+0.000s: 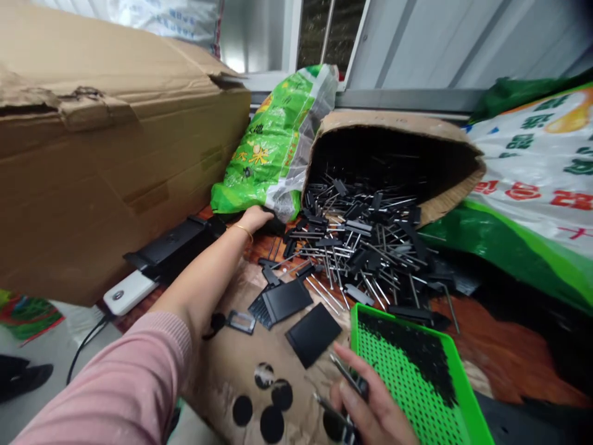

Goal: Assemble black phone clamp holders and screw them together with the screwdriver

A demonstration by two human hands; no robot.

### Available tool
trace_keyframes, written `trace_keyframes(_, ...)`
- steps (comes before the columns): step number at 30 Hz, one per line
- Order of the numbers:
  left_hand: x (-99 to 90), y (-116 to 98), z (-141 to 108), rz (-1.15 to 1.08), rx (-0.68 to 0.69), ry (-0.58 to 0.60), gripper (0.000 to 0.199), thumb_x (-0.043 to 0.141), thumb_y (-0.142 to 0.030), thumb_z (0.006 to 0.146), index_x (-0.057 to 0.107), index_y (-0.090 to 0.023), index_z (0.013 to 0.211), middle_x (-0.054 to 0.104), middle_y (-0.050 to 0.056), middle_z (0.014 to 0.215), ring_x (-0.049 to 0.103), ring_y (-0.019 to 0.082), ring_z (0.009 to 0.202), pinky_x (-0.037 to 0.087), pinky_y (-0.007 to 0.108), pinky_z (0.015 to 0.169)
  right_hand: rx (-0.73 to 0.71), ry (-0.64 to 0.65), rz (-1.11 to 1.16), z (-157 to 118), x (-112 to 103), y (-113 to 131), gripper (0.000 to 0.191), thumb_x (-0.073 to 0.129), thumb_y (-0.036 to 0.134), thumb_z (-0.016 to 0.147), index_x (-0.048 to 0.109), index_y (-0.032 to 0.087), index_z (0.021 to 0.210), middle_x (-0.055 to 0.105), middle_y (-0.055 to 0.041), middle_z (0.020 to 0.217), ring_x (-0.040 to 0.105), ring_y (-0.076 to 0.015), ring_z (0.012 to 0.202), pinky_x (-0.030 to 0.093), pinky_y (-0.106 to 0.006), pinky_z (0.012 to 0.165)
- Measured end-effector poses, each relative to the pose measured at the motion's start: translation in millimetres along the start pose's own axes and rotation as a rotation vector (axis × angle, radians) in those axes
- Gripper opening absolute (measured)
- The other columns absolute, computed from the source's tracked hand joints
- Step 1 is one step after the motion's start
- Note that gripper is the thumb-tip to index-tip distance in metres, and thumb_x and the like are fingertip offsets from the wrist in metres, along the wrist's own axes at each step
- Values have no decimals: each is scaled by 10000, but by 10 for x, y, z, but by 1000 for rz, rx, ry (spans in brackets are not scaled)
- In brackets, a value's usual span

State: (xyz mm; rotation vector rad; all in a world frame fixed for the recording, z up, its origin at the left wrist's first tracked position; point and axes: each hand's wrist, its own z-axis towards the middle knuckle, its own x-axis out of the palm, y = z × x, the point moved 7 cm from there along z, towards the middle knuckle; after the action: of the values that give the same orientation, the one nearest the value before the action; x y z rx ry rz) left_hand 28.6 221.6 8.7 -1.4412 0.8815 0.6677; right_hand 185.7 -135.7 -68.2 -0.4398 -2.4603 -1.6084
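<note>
My left hand reaches to the lower end of a green rice bag, touching or close to dark pieces there; its fingers are mostly hidden. Low in front, my right hand is closed around a metal and black two-pronged piece, whose exact kind I cannot make out. Between the hands, a flat black plate lies on brown cardboard, beside a second black plate. A small rectangular frame and several black discs lie on the cardboard too.
A carton on its side spills black parts with metal rods. A green perforated basket holds small black pieces. At left stand a large cardboard box, a black device and a white power bank. A printed sack stands right.
</note>
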Motion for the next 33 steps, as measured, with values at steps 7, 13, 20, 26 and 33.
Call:
trace_keyframes(7, -307, -125, -915, -16, 51, -200, 173, 527, -273, 858, 568, -135, 952, 652, 73, 894, 619, 217, 855, 473, 323, 750, -65, -259, -51, -119, -32, 236, 498, 807, 424, 600, 632, 218, 1018, 699, -49, 966, 636, -167, 744, 485, -219, 525)
trace_keyframes(13, 30, -141, -2470, -97, 614, 7, 70, 494, -218, 848, 532, -223, 906, 685, 35, 1015, 620, 162, 952, 454, 292, 875, -215, -370, 37, -221, -118, 384, 410, 838, 404, 547, 616, 194, 821, 638, 32, 667, 433, -40, 409, 339, -169, 378)
trace_keyframes(20, 331, 382, -3209, 93, 856, 221, 340, 414, 2, 749, 568, -215, 960, 556, 62, 1340, 368, 243, 1345, 228, 502, 1114, -325, -392, -258, -334, -113, 446, 337, 763, 424, 664, 623, 182, 852, 594, 18, 611, 522, -101, 498, 447, -233, 496)
trace_keyframes(26, 205, 404, -3071, 40, 525, 78, 242, 494, -124, 758, 573, -188, 978, 608, 106, 1148, 540, 244, 1094, 423, 427, 968, -473, -385, -457, -440, -133, 487, 171, 707, 325, 695, 626, 211, 792, 657, -61, 941, 612, -186, 833, 504, -307, 712)
trace_keyframes(33, 361, 180, -2927, 312, 342, 44, 638, 708, -497, 690, 535, -85, 1145, 627, 197, 1081, 581, 361, 1023, 453, 462, 872, -546, -85, -728, -643, 92, 518, 149, 515, 245, 790, 648, 239, 855, 564, -90, 1154, 537, -251, 1120, 465, -373, 887)
